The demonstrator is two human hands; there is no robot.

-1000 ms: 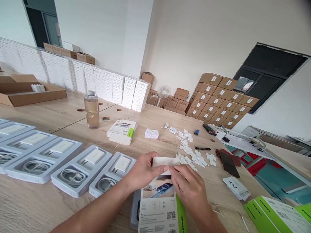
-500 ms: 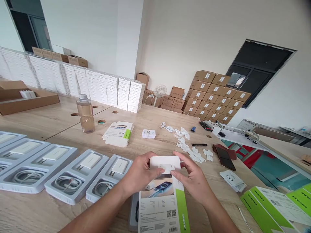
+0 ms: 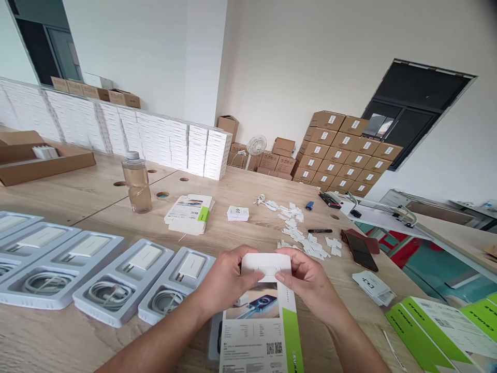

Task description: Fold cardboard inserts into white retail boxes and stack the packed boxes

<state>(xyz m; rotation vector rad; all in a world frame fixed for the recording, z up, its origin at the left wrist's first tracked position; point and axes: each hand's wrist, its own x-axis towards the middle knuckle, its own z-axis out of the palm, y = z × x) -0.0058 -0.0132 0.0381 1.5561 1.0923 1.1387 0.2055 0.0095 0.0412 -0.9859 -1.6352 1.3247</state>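
A printed cardboard box (image 3: pixel 252 334) with a green stripe stands low in the middle of the head view, its white end flap (image 3: pixel 266 264) facing up. My left hand (image 3: pixel 231 274) is closed on the flap's left side, thumb on its near edge. On the other side my right hand (image 3: pixel 305 277) pinches the right end the same way. Partly hidden behind the box is a tray edge (image 3: pixel 213 342). Left of my hands, a row of pale trays holds white chargers (image 3: pixel 192 266) and coiled cables (image 3: pixel 166 301).
A water bottle (image 3: pixel 136 181) and a stack of flat boxes (image 3: pixel 189 213) stand beyond. Farther right are a card stack (image 3: pixel 237 213), scattered white slips (image 3: pixel 306 241), a marker (image 3: pixel 320 231), a phone (image 3: pixel 361 251) and green-and-white boxes (image 3: pixel 427 331). White boxes (image 3: pixel 155 135) line the back.
The white flap has tilted and now looks narrower, with both thumbs pressed along its near edge. My right fingers have curled in closer behind it.
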